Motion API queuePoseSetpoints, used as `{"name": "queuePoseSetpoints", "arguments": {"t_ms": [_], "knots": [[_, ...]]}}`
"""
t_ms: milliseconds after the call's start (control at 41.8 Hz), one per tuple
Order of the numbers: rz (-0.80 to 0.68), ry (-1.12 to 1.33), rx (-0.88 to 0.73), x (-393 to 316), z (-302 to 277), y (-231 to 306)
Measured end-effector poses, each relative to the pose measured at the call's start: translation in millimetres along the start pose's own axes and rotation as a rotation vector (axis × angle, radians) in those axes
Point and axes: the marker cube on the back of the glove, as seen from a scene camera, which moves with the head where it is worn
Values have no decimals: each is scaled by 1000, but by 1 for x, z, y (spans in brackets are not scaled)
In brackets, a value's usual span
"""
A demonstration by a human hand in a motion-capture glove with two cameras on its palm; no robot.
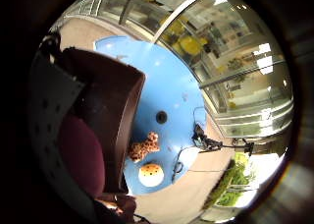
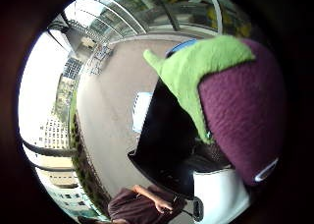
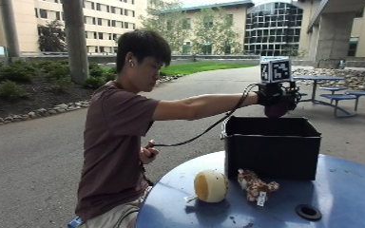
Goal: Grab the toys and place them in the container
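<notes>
Gloved right hand (image 3: 276,99) grips a purple plush eggplant toy with green leaf top (image 3: 276,110), held above the open black square plastic container (image 3: 272,147) on the round blue worktop (image 3: 347,190). Container's inside can't be made out. Spotted plush leopard toy (image 3: 254,185) and round cream-orange plush ball (image 3: 210,186) lie on the worktop just in front of the container.

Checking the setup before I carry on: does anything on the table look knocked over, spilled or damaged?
Nothing stands out. The black box container sits upright on the round blue table; the spotted plush leopard and round cream-and-orange plush ball lie beside it, waiting. The gloved right hand holds a purple-and-green plush eggplant above the box.
</notes>
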Motion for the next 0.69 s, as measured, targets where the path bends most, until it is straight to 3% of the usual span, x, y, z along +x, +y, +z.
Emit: {"name": "queuePoseSetpoints", "arguments": {"t_ms": [192,695], "knots": [[-58,36,-226,-16,25,-8],[99,26,-252,107,-14,91]]}}
